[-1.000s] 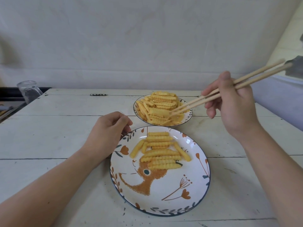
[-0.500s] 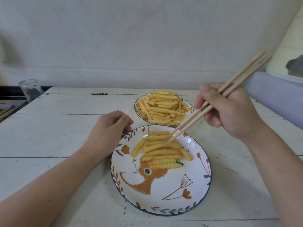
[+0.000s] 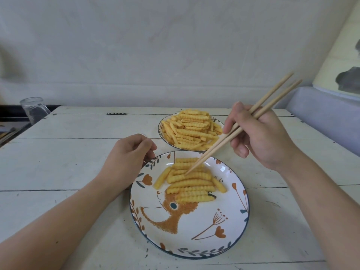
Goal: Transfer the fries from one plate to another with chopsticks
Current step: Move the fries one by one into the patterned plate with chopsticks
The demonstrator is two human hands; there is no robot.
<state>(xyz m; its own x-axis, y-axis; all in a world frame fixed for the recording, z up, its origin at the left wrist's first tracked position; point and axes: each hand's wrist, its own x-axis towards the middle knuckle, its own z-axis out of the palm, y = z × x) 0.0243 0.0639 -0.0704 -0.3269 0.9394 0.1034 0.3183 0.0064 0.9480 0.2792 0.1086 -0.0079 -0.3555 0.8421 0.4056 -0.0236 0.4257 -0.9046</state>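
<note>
Single head-worn wide-angle view, looking forward and down from above the near edge of the white-painted plank table (image 3: 58,162). The near round illustrated ceramic plate (image 3: 194,242) lies close below centre, both forearms entering from the bottom corners. The pale wall (image 3: 155,55) fills the upper half; straight lines bow toward the edges.

Glossy ceramic plate (image 3: 229,221), pale wooden chopsticks (image 3: 218,147), matt, seemingly painted plank table (image 3: 68,162).

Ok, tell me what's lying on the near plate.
A small pile of crinkle fries lies on the near plate, toward its far side, with the chopsticks tips resting on it. The fries cover part of the painted animal; whatever else is beneath them is hidden.
</note>
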